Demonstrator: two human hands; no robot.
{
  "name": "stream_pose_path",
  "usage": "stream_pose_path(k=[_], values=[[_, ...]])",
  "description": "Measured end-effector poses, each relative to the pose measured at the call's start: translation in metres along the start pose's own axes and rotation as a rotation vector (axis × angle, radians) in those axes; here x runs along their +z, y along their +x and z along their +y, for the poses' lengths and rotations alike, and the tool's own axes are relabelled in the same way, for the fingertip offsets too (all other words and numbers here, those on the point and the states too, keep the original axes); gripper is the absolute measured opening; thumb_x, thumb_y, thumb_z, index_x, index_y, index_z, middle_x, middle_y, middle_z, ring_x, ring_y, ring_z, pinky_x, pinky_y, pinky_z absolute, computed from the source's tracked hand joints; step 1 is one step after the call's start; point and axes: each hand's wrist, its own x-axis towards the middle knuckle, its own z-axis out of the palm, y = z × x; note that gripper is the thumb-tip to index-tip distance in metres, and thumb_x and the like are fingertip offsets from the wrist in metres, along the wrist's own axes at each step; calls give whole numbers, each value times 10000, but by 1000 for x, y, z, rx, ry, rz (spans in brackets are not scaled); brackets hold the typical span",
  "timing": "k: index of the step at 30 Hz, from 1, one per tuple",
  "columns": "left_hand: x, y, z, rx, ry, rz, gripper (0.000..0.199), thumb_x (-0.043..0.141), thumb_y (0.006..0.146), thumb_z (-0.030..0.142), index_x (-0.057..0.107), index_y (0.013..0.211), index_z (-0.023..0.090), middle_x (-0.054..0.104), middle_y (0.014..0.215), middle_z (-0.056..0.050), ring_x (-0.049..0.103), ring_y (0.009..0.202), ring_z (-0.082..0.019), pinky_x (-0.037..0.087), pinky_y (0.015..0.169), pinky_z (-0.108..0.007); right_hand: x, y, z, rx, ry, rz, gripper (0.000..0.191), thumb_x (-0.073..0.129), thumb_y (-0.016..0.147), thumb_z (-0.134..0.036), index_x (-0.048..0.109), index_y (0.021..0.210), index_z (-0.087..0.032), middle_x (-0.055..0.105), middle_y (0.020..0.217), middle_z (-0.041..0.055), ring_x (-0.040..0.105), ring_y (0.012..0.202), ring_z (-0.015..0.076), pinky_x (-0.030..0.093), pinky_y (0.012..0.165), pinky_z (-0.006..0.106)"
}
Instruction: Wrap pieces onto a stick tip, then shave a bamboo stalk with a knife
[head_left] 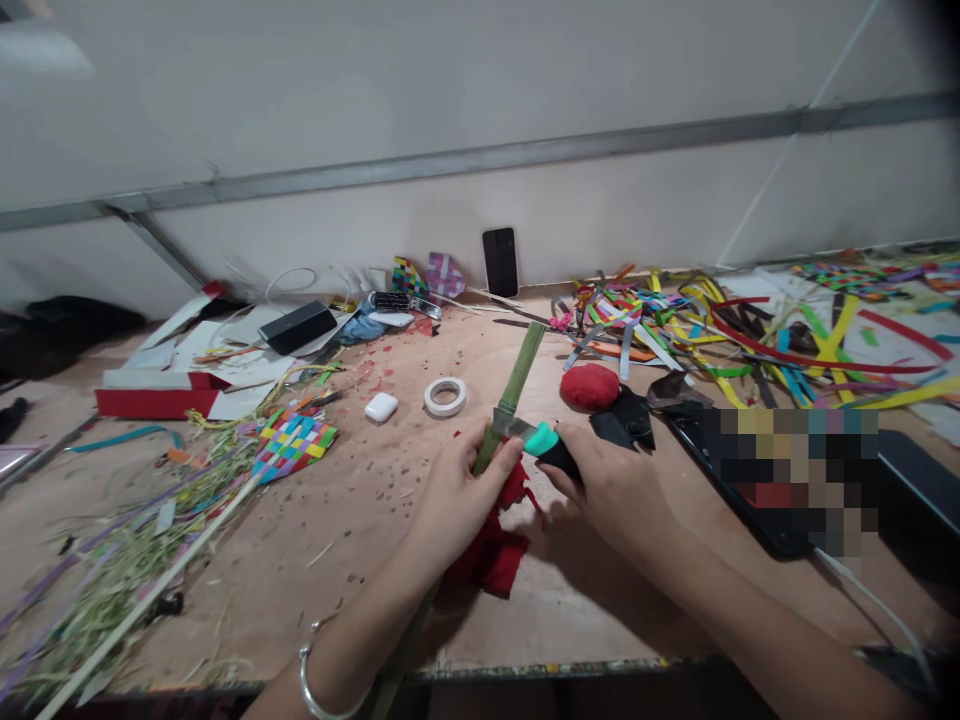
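A green bamboo stick point(519, 372) slants up and away over the table, its lower length running toward the near edge. My left hand point(466, 492) is closed around it just below a joint. My right hand point(600, 475) grips the black and turquoise handle of a knife point(541, 440). The knife's blade lies across the bamboo near the joint, close to my left thumb. Beneath my hands rests crumpled red cloth point(498, 560), partly hidden by the left hand. A round red cloth bundle point(590, 386) sits beyond my right hand, beside black scraps point(624, 420).
A tape roll point(445, 397) and white case point(381, 407) lie left of the bamboo. Colourful strips point(675, 320) are heaped at the back right. A woven piece on a stick point(296, 445) lies left among shavings. A phone point(500, 262) leans on the wall; a tablet point(720, 480) lies right.
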Motion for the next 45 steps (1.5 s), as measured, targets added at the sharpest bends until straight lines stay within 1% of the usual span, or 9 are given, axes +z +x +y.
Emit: stream_pose_path(k=[5,8,11,17,23,27,33,38,45], values=[[-2,0,2,-28,-15,30,280,522,776,430,532,806,151,462,594,42,423,526,-37,330,477,-128,1,1,-2,32,15,25,293,375,876,-382,533,971,-155,592,687,26,550,586,102,269,502,205],[-4,0,3,-53,-28,30,286,541,763,424,523,759,138,448,585,41,413,528,-37,311,468,-127,2,1,0,70,23,51,332,354,879,-402,528,1001,-147,608,719,41,558,593,112,288,505,204],[-3,0,2,-70,-51,-3,308,539,758,442,539,793,135,474,614,30,420,536,-39,322,474,-132,3,1,2,30,51,31,324,359,877,-398,531,991,-148,607,726,41,560,600,112,292,507,200],[1,0,4,-28,-49,-20,282,539,762,416,548,816,139,521,703,9,452,603,-48,354,521,-134,-1,2,3,-28,81,-41,287,372,876,-389,536,911,-157,588,687,22,541,571,101,266,499,197],[2,0,3,9,-87,-41,243,497,804,365,559,920,160,573,800,2,514,718,-75,410,656,-159,-4,3,7,-27,40,-62,316,348,879,-408,531,928,-155,598,692,34,529,550,101,228,487,197],[3,0,0,30,-66,-35,246,488,810,372,559,921,164,582,832,-1,522,756,-82,413,672,-159,-7,4,10,-54,49,-102,328,338,883,-417,517,960,-154,593,665,30,528,542,101,229,489,195],[2,-1,-3,25,24,-19,317,469,813,404,553,1005,167,591,865,-12,527,761,-93,416,672,-181,-10,4,12,-42,53,-163,309,329,884,-418,509,913,-169,585,651,19,540,544,105,219,487,189],[3,-1,-2,19,-5,0,292,488,805,396,564,998,190,607,901,-5,546,793,-96,429,695,-180,-10,4,11,-53,29,-147,329,316,886,-432,511,914,-168,584,648,23,543,542,108,210,483,194],[3,-1,0,10,-96,-3,259,523,783,382,585,912,166,613,813,-13,557,757,-103,437,670,-177,-8,3,11,-46,21,-114,360,296,890,-438,515,939,-156,578,644,32,535,536,103,210,479,195]])
